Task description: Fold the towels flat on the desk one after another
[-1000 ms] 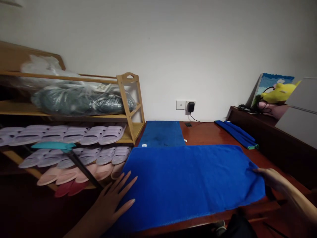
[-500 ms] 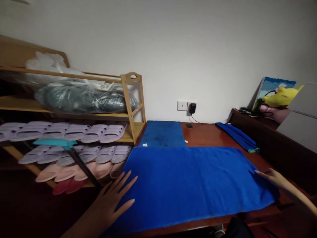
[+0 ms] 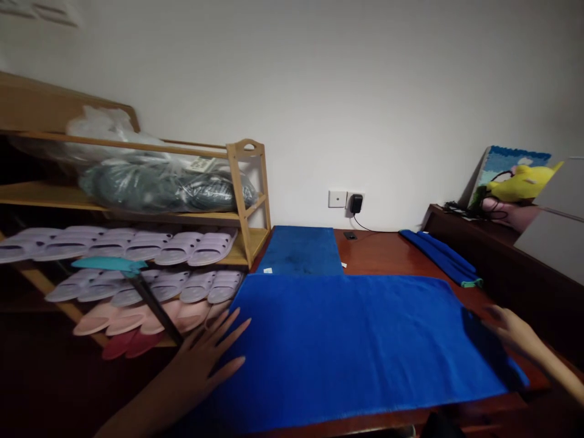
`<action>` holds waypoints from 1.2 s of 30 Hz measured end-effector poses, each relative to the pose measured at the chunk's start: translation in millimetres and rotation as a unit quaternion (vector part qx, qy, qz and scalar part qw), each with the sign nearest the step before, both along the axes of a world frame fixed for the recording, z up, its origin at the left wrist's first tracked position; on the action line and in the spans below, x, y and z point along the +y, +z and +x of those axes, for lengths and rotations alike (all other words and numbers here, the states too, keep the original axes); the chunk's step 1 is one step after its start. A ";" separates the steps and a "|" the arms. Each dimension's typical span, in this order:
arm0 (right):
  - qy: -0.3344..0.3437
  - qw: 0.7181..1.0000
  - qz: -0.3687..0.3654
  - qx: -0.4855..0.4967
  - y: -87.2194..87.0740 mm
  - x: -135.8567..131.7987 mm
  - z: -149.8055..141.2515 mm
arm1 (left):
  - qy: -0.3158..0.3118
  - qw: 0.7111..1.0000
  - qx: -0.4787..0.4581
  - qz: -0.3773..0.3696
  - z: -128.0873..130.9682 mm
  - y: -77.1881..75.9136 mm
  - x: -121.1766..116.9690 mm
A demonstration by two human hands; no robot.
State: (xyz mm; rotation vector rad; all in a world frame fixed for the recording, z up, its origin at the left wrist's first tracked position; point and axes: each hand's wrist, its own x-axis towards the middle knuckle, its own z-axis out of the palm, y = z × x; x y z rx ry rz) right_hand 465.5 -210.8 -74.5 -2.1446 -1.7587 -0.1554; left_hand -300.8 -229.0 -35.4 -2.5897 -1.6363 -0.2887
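A large blue towel [image 3: 356,344] lies spread flat across the dark red wooden table [image 3: 392,255]. My left hand [image 3: 205,362] rests flat on the towel's left edge, fingers stretched out and apart. My right hand [image 3: 513,328] is at the towel's right edge, a little above or on it, fingers extended and slightly blurred; it seems to hold nothing. Behind the big towel lies a folded blue towel [image 3: 301,250]. Another folded blue cloth [image 3: 444,257] lies at the table's back right.
A wooden shoe rack [image 3: 241,201] with several lilac and pink slippers and a plastic bag stands at the left. A teal-headed tool with a dark handle [image 3: 137,286] leans there. A wall socket with charger [image 3: 354,202] is behind; a yellow plush [image 3: 520,179] sits on the right cabinet.
My right hand has slid rightward, pulling the towel's right edge out flat. My left hand stayed on the left edge. The view shifted slightly.
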 end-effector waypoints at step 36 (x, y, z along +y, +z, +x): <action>-0.041 0.997 0.060 0.005 6.2 151.4 -94.3 | 0.156 0.968 -0.177 0.086 17.2 28.8 156.2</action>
